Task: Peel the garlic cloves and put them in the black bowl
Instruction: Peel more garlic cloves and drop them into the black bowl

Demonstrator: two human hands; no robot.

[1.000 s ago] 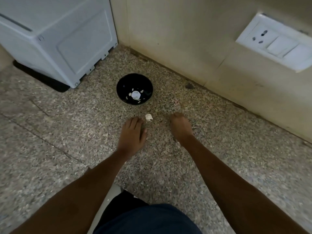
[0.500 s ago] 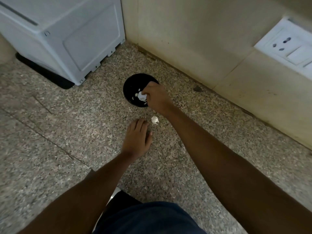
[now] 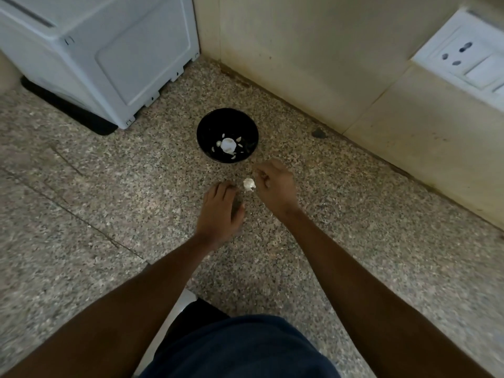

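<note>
Head view: the black bowl (image 3: 227, 135), mid-frame on the floor (image 3: 109, 203), holds peeled garlic cloves (image 3: 228, 144). Just below it an unpeeled piece (image 3: 248, 184) lies between the flat, spread left hand (image 3: 221, 214) and the right hand (image 3: 275, 186), whose grip is loosely curled and seemingly empty. A hasty pinch could flick it away.

Item count: one black bowl (image 3: 227, 124); beside the bowl, one garlic bulb (image 3: 248, 184) on the floor; two hands, left hand (image 3: 221, 214) and right hand (image 3: 275, 186). Inside the bowl: several small white pieces, count indeterminate. One wall socket plate (image 3: 463, 61).
</note>
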